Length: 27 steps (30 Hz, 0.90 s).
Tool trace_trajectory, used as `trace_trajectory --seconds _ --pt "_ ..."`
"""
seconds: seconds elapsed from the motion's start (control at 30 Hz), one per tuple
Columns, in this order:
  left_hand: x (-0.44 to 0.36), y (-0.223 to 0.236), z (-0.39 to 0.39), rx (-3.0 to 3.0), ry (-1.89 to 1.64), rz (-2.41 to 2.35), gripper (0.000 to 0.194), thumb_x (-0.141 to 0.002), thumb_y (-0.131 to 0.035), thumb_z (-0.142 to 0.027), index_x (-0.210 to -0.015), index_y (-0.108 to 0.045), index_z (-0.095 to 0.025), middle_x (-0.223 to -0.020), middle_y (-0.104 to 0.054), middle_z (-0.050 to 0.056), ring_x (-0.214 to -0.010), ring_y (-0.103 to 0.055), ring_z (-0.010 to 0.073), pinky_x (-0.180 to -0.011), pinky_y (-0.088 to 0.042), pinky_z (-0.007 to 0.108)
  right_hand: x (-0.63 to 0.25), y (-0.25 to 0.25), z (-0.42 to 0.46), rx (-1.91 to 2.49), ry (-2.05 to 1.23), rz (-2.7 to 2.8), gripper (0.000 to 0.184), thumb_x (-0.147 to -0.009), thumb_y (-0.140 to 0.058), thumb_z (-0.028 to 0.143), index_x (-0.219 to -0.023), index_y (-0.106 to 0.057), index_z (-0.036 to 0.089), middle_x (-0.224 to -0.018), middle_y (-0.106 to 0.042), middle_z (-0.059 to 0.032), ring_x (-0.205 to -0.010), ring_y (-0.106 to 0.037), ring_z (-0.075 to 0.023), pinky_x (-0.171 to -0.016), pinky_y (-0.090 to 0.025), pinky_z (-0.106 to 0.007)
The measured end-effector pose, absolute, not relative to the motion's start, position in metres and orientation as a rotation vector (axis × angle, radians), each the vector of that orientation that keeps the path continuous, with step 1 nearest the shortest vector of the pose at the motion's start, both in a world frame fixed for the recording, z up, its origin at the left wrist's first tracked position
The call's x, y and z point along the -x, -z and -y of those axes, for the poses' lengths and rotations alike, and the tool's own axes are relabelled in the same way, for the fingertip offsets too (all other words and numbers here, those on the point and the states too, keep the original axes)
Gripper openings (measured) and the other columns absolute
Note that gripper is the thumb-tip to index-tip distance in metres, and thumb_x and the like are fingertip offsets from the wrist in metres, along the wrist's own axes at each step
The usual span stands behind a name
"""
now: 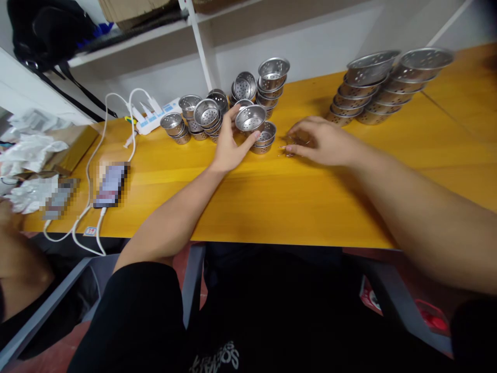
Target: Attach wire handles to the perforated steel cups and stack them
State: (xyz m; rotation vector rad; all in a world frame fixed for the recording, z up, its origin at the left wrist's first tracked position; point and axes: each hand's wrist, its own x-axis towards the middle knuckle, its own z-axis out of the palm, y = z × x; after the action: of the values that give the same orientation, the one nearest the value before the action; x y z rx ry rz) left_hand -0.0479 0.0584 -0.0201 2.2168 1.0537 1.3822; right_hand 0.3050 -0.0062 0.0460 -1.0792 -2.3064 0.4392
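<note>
My left hand (230,142) grips a perforated metal cup (250,119) by its sides, thumb at the front and fingers behind. The cup is tilted, its open mouth facing up toward me. Just under it, to the right, stands a short stack of similar cups (264,141). To the right of that stack, low over the table, my right hand (316,140) curls its thumb and fingers around a small, see-through brownish thing (295,141) with bright glints, too blurred to name.
Stacks of perforated cups (272,77) stand behind my left hand, others (190,111) to its left. Two taller leaning stacks (375,77) are at the back right. A white power strip (157,116), cables and a phone (112,185) lie left. Another person's arm (23,259) is at far left.
</note>
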Motion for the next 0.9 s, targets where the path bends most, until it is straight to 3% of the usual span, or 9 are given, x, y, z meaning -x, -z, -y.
trace_trajectory --seconds 0.1,0.2,0.37,0.53,0.63,0.73,0.9 --pt "0.045 0.017 -0.055 -2.225 -1.303 -1.093 0.120 -0.121 -0.074 -0.085 -0.208 -0.001 -0.046 -0.206 -0.047 0.020 -0.200 -0.047 0.0442 -0.167 -0.039 0.068 -0.297 -0.046 0.014 1.049 -0.452 2.235 0.092 -0.109 -0.071 0.107 -0.172 -0.079 0.040 -0.179 -0.081 -0.0169 -0.157 -0.078 -0.0598 -0.141 -0.057 -0.097" --pt "0.045 0.016 -0.051 -2.261 -1.247 -1.121 0.119 -0.122 -0.076 -0.082 -0.208 -0.002 -0.045 -0.208 -0.046 0.020 -0.201 -0.046 0.0442 -0.168 -0.036 0.069 -0.289 -0.043 0.018 0.974 -0.553 2.224 0.099 -0.107 -0.073 0.109 -0.186 -0.070 0.049 -0.193 -0.072 -0.0092 -0.163 -0.076 -0.0598 -0.142 -0.059 -0.097" --pt "0.045 0.015 -0.046 -2.233 -1.199 -1.137 0.110 -0.121 -0.074 -0.085 -0.204 -0.020 -0.038 -0.201 -0.056 0.021 -0.193 -0.057 0.0446 -0.164 -0.044 0.069 -0.282 -0.038 0.019 0.886 -0.667 2.217 0.109 -0.108 -0.078 0.106 -0.194 -0.067 0.040 -0.193 -0.072 -0.0133 -0.169 -0.075 -0.0612 -0.125 -0.075 -0.090" --pt "0.037 0.009 -0.036 -2.189 -1.189 -1.110 0.095 -0.125 -0.072 -0.075 -0.201 -0.029 -0.038 -0.198 -0.060 0.018 -0.193 -0.059 0.0414 -0.163 -0.046 0.069 -0.282 -0.035 0.018 0.817 -0.616 2.210 0.102 -0.111 -0.083 0.097 -0.195 -0.065 0.042 -0.190 -0.076 -0.0115 -0.167 -0.078 -0.0572 -0.137 -0.069 -0.088" --pt "0.037 0.009 -0.034 -2.230 -1.174 -1.068 0.094 -0.124 -0.071 -0.075 -0.200 -0.031 -0.036 -0.199 -0.059 0.020 -0.194 -0.057 0.0415 -0.165 -0.045 0.069 -0.282 -0.034 0.019 0.809 -0.644 2.210 0.111 -0.112 -0.083 0.095 -0.203 -0.052 0.040 -0.188 -0.077 -0.0127 -0.168 -0.077 -0.0565 -0.141 -0.066 -0.087" --pt "0.042 0.012 -0.037 -2.269 -1.167 -1.036 0.098 -0.121 -0.075 -0.079 -0.197 -0.035 -0.033 -0.198 -0.059 0.023 -0.192 -0.058 0.0439 -0.164 -0.044 0.070 -0.281 -0.034 0.020 0.830 -0.691 2.192 0.116 -0.114 -0.082 0.094 -0.210 -0.038 0.045 -0.191 -0.075 -0.0105 -0.170 -0.075 -0.0563 -0.139 -0.068 -0.087" --pt "0.049 0.021 -0.047 -2.260 -1.156 -0.959 0.106 -0.118 -0.075 -0.089 -0.198 -0.036 -0.032 -0.198 -0.059 0.023 -0.190 -0.059 0.0460 -0.164 -0.044 0.073 -0.282 -0.032 0.016 0.816 -0.611 2.224 0.109 -0.111 -0.082 0.097 -0.203 -0.057 0.044 -0.195 -0.071 -0.0102 -0.162 -0.080 -0.0579 -0.140 -0.065 -0.090"
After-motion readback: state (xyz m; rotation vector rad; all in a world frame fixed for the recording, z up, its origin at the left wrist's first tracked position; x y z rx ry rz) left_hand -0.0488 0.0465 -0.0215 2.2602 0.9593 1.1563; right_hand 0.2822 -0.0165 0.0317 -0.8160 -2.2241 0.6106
